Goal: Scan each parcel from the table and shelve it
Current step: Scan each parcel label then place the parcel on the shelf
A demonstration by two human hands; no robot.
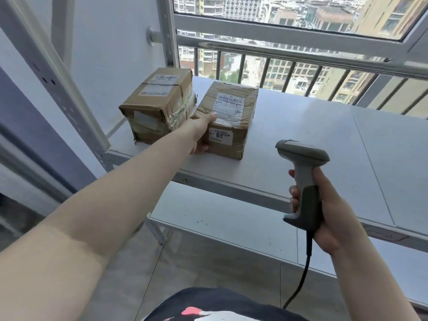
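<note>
Nearest me, my right hand grips the scanner, cord hanging. Farther out on the white shelf, my left hand clasps the smaller parcel; second parcel just beside it, near the window railing.

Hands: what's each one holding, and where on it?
Right hand grips the scanner by its handle. Left hand grasps the right-hand parcel at its near left corner.

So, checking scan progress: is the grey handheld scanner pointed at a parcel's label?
No, the grey handheld scanner in the right hand points away from both brown cardboard parcels.
</note>
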